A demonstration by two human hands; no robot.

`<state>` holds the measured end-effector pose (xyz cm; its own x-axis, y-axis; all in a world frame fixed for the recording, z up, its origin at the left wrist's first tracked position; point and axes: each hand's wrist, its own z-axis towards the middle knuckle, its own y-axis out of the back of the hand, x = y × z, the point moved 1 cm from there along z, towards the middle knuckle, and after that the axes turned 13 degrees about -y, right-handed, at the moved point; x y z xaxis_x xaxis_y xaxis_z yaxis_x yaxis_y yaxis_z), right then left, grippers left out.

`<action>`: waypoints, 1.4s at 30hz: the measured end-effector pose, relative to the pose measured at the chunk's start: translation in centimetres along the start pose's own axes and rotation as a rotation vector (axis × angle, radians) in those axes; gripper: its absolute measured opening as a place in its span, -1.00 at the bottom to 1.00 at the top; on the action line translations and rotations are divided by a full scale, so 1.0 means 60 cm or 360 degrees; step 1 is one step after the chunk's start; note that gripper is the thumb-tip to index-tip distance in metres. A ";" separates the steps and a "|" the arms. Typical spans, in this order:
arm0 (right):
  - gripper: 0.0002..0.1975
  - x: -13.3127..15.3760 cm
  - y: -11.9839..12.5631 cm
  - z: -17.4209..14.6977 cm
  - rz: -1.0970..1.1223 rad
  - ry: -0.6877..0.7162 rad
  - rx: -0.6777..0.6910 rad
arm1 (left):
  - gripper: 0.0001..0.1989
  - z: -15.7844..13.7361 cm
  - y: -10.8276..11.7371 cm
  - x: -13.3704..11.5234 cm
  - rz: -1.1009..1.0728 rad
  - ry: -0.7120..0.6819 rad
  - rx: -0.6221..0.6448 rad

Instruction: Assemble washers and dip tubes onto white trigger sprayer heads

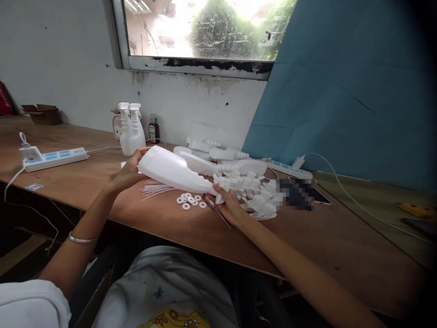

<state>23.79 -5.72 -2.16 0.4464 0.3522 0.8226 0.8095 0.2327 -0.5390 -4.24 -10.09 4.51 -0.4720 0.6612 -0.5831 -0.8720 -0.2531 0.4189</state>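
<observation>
A white spray bottle (174, 171) is held tilted above the table, its base up at the left and its neck down at the right. My left hand (132, 167) is closed around the base end. At the neck, my right hand (229, 206) grips a white trigger sprayer head (219, 197); whether it is screwed on I cannot tell. Beneath the bottle lie several white ring washers (186, 206) and a bundle of thin white tubes (155, 189). Metal tweezers (218, 212) rest on the table beside my right hand.
Loose trigger heads (261, 196) are heaped right of my hands, with white bottles (235, 166) lying behind. Two upright spray bottles (133, 134) stand near a dark small bottle (154, 130). Power strips (59, 158) with cords, a phone (321, 196) and a cardboard box (43, 115) are also on the table.
</observation>
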 end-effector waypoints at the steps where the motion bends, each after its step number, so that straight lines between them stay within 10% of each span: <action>1: -0.79 0.000 -0.001 -0.001 -0.0014 -0.0012 0.0014 | -0.19 0.000 0.001 0.000 0.0043 -0.0080 0.0016; 9: -0.77 0.000 -0.005 -0.005 -0.0044 -0.0036 0.0022 | -0.34 -0.002 0.020 -0.006 0.0362 -0.0478 0.0227; 20: -0.72 -0.002 -0.007 -0.005 -0.0149 -0.0034 -0.0010 | -0.42 -0.009 0.031 -0.006 0.0246 0.0102 0.0329; 31: -0.66 -0.006 -0.006 -0.004 -0.0145 0.0060 0.0001 | -0.38 -0.002 0.041 -0.008 0.0022 0.0551 -0.0260; 42: -0.73 -0.001 -0.001 -0.003 0.0025 0.0092 -0.0024 | -0.52 -0.043 0.190 0.062 0.0323 0.0842 -0.1143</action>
<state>23.78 -5.91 -2.12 0.4802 0.3024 0.8234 0.8076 0.2139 -0.5495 -16.30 -12.35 5.31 -0.4686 0.1911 -0.8625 -0.5528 -0.8250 0.1176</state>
